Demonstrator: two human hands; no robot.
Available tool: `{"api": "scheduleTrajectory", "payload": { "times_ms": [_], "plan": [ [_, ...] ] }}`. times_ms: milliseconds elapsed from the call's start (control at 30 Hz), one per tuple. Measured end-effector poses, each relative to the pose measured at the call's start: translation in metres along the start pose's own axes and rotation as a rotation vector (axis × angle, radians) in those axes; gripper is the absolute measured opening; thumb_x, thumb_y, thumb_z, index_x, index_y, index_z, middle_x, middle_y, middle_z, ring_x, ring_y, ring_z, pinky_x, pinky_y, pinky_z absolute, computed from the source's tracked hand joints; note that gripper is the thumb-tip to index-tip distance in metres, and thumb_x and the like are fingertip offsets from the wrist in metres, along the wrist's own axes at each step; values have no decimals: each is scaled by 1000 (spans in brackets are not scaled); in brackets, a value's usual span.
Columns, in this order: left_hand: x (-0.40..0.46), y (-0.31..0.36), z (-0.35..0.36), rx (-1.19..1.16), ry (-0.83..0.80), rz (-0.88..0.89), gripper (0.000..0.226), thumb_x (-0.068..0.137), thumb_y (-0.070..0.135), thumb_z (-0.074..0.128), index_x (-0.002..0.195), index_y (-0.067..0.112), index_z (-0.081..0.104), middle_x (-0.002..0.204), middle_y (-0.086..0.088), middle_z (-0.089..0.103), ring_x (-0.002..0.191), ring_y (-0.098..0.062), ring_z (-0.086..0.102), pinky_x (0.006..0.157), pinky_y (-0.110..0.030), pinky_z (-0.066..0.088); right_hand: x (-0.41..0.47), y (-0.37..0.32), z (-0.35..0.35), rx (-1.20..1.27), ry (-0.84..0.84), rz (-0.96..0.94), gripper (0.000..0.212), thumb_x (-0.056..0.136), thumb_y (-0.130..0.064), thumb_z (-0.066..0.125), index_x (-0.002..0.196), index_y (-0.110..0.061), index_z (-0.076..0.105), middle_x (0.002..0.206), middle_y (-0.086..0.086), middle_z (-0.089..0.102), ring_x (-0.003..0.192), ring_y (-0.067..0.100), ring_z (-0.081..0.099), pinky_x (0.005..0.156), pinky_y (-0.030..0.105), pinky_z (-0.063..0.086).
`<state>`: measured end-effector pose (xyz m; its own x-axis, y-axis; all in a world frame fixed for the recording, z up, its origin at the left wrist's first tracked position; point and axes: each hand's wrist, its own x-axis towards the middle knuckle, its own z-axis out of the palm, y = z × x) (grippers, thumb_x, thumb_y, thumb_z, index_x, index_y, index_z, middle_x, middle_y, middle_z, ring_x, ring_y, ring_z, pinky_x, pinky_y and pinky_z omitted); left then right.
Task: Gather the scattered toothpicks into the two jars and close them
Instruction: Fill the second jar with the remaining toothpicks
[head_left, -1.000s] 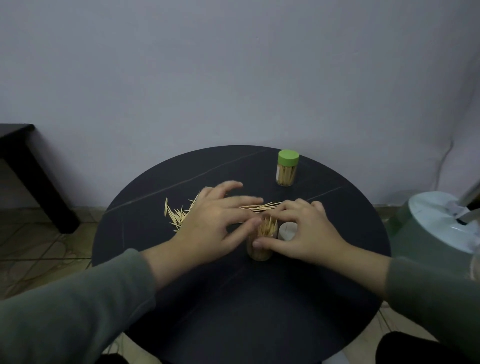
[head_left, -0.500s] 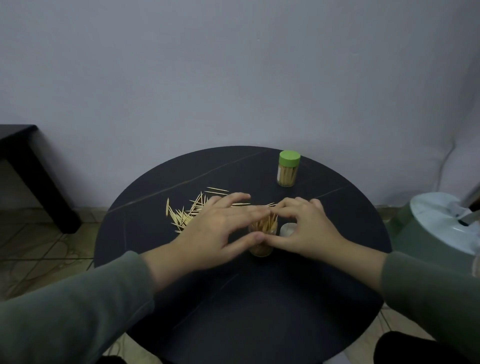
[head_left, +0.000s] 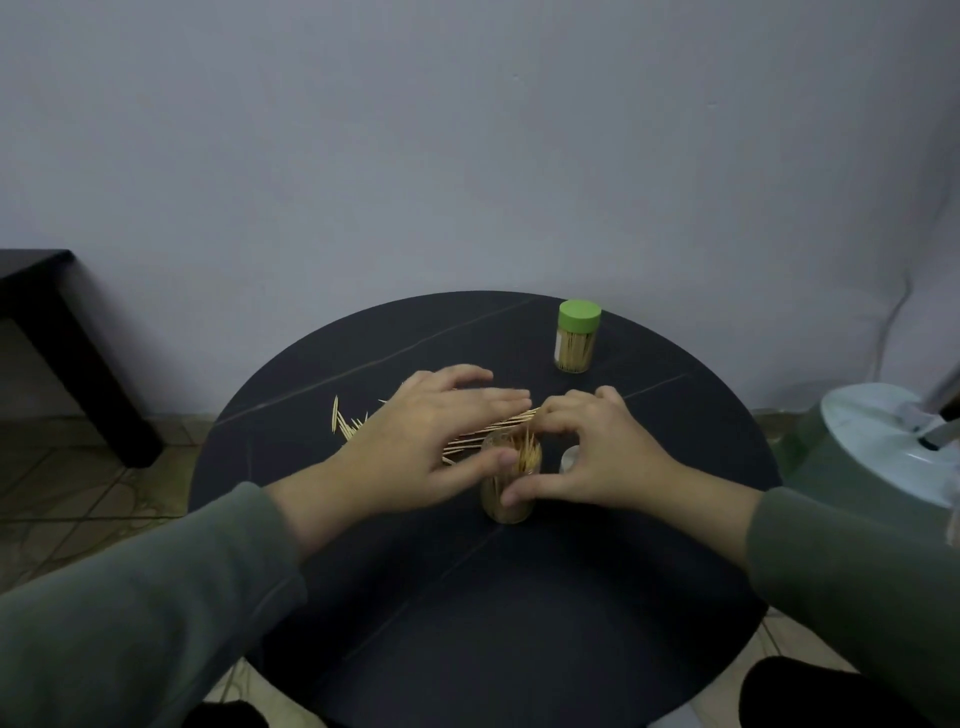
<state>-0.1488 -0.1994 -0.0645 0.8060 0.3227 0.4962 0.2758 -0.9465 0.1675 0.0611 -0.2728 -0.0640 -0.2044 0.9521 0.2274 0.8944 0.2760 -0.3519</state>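
Note:
An open clear jar, stuffed with toothpicks that stick out of its mouth, stands mid-table. My right hand curls round it, thumb on its front and fingers over the rim. My left hand hovers flat beside it, fingers straight, thumb touching the jar's left side. Loose toothpicks lie scattered on the black round table, partly hidden under my left hand. A second jar with a green lid stands closed at the back. A white lid peeks out behind my right hand.
A dark side table stands at the left by the wall. A grey-green round appliance sits just past the table's right edge. Tiled floor shows on the left.
My left hand has slid back over the loose toothpicks and flattened out. My right hand has kept its hold on the open jar.

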Motion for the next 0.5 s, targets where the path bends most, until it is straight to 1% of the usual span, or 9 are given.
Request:
{"api": "scheduleTrajectory", "payload": {
  "times_ms": [33, 100, 233, 300, 367, 433, 500],
  "plan": [
    [-1, 0, 2, 2, -46, 10, 49, 95, 55, 41, 134, 29, 55, 139, 17, 52, 135, -11, 39, 105, -41, 37, 1, 0, 0, -2, 0, -6, 69, 58, -83, 54, 104, -34, 70, 95, -19, 61, 90, -2, 48, 86, 27, 27],
    [-3, 1, 5, 9, -83, 38, 49, 95, 55, 41, 132, 27, 58, 137, 16, 54, 134, -12, 42, 104, -42, 38, 3, 1, 2, -4, 0, -14, 68, 59, -83, 55, 101, -32, 71, 94, -20, 61, 91, -2, 48, 86, 27, 26],
    [-2, -2, 4, 43, -35, 107, 35, 96, 45, 48, 117, 27, 69, 124, 16, 64, 130, -13, 49, 94, -46, 42, 4, 0, 3, 25, 29, -15, 69, 52, -85, 57, 101, -38, 71, 92, -18, 62, 90, -1, 49, 88, 30, 30],
    [-3, -3, 3, 44, -41, 142, 33, 95, 44, 50, 114, 27, 71, 120, 16, 66, 130, -12, 49, 94, -46, 42, 5, 0, 1, 37, 12, 2, 71, 51, -82, 60, 107, -39, 68, 96, -19, 62, 92, -3, 47, 90, 31, 30],
    [-3, -3, 3, -6, -16, 110, 34, 95, 44, 50, 115, 26, 70, 120, 16, 66, 128, -11, 50, 97, -45, 42, 6, 1, -2, 18, -47, -34, 75, 52, -82, 62, 115, -40, 64, 101, -22, 59, 94, -4, 45, 90, 29, 29],
    [-1, -4, -1, -73, 22, 23, 35, 95, 44, 49, 119, 26, 68, 120, 17, 65, 123, -9, 52, 98, -43, 44, 8, 8, -5, -6, -105, -88, 82, 59, -85, 52, 127, -40, 56, 107, -23, 56, 99, -2, 45, 92, 31, 29],
    [1, -10, -7, -66, 53, -43, 33, 95, 41, 49, 119, 27, 67, 116, 17, 66, 114, -7, 54, 95, -38, 46, 12, 18, -8, 77, -131, -75, 79, 70, -80, 40, 136, -37, 49, 112, -22, 55, 106, -2, 45, 95, 34, 28]
  ]
}}
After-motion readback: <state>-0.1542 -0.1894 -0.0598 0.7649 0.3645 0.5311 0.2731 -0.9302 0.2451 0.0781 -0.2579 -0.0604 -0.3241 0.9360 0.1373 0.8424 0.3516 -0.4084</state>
